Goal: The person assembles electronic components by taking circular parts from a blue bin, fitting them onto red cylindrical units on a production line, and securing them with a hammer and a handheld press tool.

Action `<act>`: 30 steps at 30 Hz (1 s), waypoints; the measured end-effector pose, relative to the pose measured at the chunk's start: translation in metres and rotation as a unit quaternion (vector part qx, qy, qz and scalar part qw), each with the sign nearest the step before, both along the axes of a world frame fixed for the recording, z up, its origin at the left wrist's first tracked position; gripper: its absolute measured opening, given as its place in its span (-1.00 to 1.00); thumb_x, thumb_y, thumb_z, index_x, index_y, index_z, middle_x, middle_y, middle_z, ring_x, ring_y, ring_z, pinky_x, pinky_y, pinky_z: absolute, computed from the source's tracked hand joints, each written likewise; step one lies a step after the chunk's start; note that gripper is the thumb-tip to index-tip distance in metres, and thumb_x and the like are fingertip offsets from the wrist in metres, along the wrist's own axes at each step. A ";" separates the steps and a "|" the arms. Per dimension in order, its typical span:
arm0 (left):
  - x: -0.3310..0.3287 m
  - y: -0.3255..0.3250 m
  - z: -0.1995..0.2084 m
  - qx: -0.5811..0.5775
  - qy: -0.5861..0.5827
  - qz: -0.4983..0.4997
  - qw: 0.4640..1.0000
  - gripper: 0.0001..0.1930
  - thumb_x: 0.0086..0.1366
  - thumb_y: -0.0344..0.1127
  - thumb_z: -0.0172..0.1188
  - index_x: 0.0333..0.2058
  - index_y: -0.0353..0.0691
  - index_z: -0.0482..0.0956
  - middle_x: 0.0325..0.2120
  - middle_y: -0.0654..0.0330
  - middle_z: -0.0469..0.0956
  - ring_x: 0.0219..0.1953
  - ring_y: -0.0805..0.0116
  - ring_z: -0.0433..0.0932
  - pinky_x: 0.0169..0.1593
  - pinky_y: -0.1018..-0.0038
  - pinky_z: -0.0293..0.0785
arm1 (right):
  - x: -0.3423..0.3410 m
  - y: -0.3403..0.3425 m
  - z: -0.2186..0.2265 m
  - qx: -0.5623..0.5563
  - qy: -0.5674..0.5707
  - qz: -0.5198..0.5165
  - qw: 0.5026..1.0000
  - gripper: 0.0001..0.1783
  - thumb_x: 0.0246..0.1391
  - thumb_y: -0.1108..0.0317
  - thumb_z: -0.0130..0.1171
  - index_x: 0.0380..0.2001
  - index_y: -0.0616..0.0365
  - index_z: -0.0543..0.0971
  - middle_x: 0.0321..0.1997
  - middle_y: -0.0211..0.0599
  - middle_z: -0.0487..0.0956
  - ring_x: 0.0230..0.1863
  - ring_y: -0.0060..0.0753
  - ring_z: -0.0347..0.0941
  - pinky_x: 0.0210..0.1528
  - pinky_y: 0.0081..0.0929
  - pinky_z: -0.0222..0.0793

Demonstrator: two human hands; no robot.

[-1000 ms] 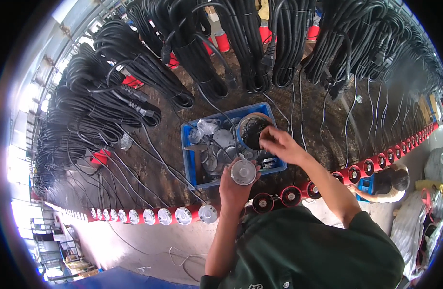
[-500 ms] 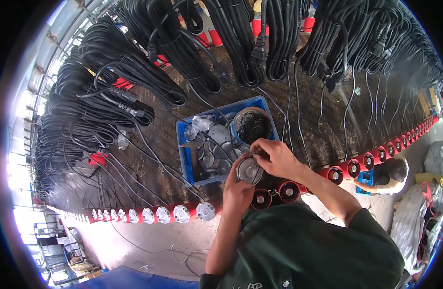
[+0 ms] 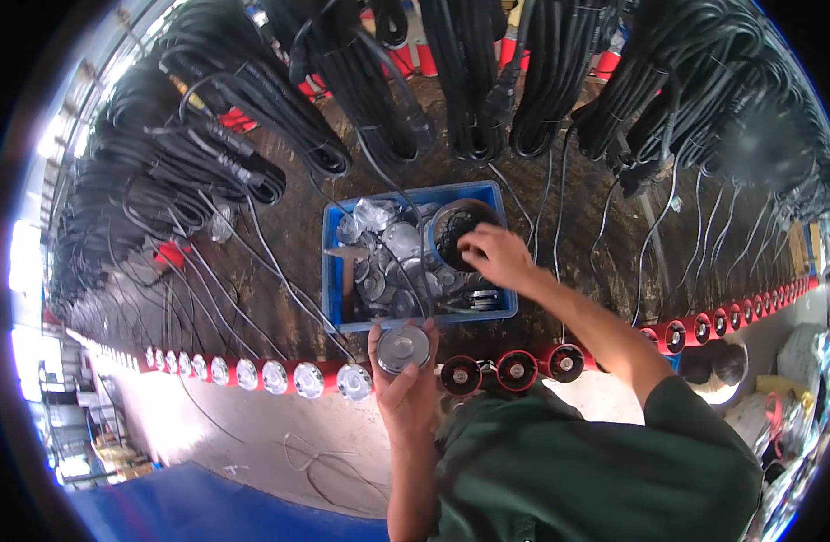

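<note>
Hands have split since the half-second-earlier frame: right hand (image 3: 501, 257) off the round metal cap (image 3: 403, 349) and over at the round pot (image 3: 436, 237); left hand (image 3: 406, 397) still has the cap, now lower left in view.

Key relation: pot sits right at the right hand's fingertips, on their left, mouth up; from the cap it's farther from the body and to the right. Right hand clearly nearer the pot. Cap and pot both round, so no long axis to log; right forearm slants in from lower right.

Right hand: fingers bent, tips over or inside the pot mouth among small dark pieces (image 3: 451, 231); can't tell if they're pinching anything. Left hand: closed around the cap, thumb across its near edge, fingers round the sides, broad face up.

Cap is just on the body side of the blue bin (image 3: 334, 298); a black cable runs down to behind it. Pot stands in the bin's right part, loose metal discs (image 3: 401, 239) to its left. Bin's on the table (image 3: 624, 262); red cylinders (image 3: 516, 370) line the near edge.
</note>
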State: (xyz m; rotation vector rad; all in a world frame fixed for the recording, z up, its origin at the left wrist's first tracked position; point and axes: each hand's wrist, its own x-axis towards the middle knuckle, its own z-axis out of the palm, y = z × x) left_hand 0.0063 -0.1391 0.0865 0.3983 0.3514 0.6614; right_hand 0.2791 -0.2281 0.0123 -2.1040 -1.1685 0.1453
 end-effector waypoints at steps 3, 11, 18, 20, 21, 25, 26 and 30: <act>-0.027 -0.015 0.000 -0.024 -0.015 0.002 1.000 -0.19 0.23 -0.42 0.33 0.44 -0.18 0.21 0.32 -0.26 0.38 0.41 -0.40 0.30 0.58 -0.19 0.05 | 0.045 0.019 -0.025 -0.105 -0.152 0.116 0.976 -0.74 0.08 0.22 0.43 -0.14 -0.05 0.74 -0.13 -0.28 0.60 -0.02 -0.10 0.60 -0.08 -0.11 0.59; -0.116 -0.035 -0.024 -0.029 0.000 0.103 0.994 -0.24 0.30 -0.26 0.29 0.46 -0.07 0.26 0.37 -0.26 0.36 0.44 -0.39 0.29 0.57 -0.22 -0.03 | 0.073 0.030 -0.034 -0.161 -0.160 0.202 0.953 -0.60 -0.08 0.22 0.47 -0.13 0.06 0.69 -0.10 -0.23 0.64 0.04 -0.02 0.61 -0.04 -0.06 0.62; -0.161 -0.021 -0.040 -0.081 0.017 0.144 0.986 -0.31 0.29 -0.36 0.29 0.40 -0.10 0.31 0.32 -0.28 0.39 0.39 -0.40 0.34 0.54 -0.24 0.08 | 0.009 0.009 0.023 -0.036 -0.014 0.100 0.994 -0.62 0.02 0.24 0.50 -0.14 0.15 0.63 -0.13 -0.24 0.64 -0.13 -0.15 0.66 -0.09 -0.24 0.61; -0.164 -0.018 -0.044 -0.093 0.035 0.141 0.985 -0.33 0.29 -0.37 0.29 0.37 -0.07 0.34 0.30 -0.23 0.42 0.34 -0.41 0.40 0.51 -0.22 0.17 | -0.042 -0.007 0.051 -0.042 0.048 0.077 0.995 -0.65 0.02 0.26 0.51 -0.16 0.14 0.64 -0.17 -0.24 0.66 -0.19 -0.19 0.67 -0.09 -0.30 0.61; -0.165 -0.016 -0.048 -0.099 0.039 0.135 0.985 -0.34 0.29 -0.37 0.29 0.37 -0.07 0.34 0.29 -0.22 0.43 0.33 -0.41 0.41 0.50 -0.22 0.18 | -0.066 -0.011 0.048 0.005 0.010 0.120 0.993 -0.64 -0.02 0.33 0.55 -0.18 0.15 0.63 -0.18 -0.29 0.64 -0.25 -0.33 0.61 -0.18 -0.33 0.58; -0.177 -0.014 -0.063 -0.110 0.061 0.132 0.983 -0.34 0.32 -0.33 0.24 0.39 -0.12 0.32 0.30 -0.27 0.41 0.35 -0.45 0.38 0.48 -0.20 0.25 | -0.154 0.016 0.032 0.017 -0.040 0.274 0.961 -0.63 -0.04 0.23 0.55 -0.22 0.15 0.65 -0.16 -0.23 0.68 -0.11 -0.08 0.65 -0.09 -0.23 0.62; -0.178 -0.014 -0.065 -0.114 0.075 0.132 0.982 -0.34 0.32 -0.33 0.24 0.39 -0.11 0.30 0.30 -0.26 0.41 0.34 -0.45 0.38 0.47 -0.20 0.27 | -0.168 0.025 0.026 0.028 -0.042 0.286 0.957 -0.66 -0.04 0.26 0.53 -0.23 0.15 0.65 -0.17 -0.27 0.67 -0.14 -0.11 0.64 -0.13 -0.24 0.62; -0.174 -0.010 -0.064 -0.138 0.079 0.124 0.979 -0.31 0.29 -0.35 0.31 0.37 -0.09 0.27 0.27 -0.20 0.41 0.32 -0.41 0.42 0.46 -0.21 0.25 | -0.182 0.040 0.005 0.006 -0.059 0.302 0.951 -0.67 -0.04 0.27 0.52 -0.25 0.14 0.64 -0.19 -0.30 0.66 -0.17 -0.16 0.62 -0.18 -0.27 0.62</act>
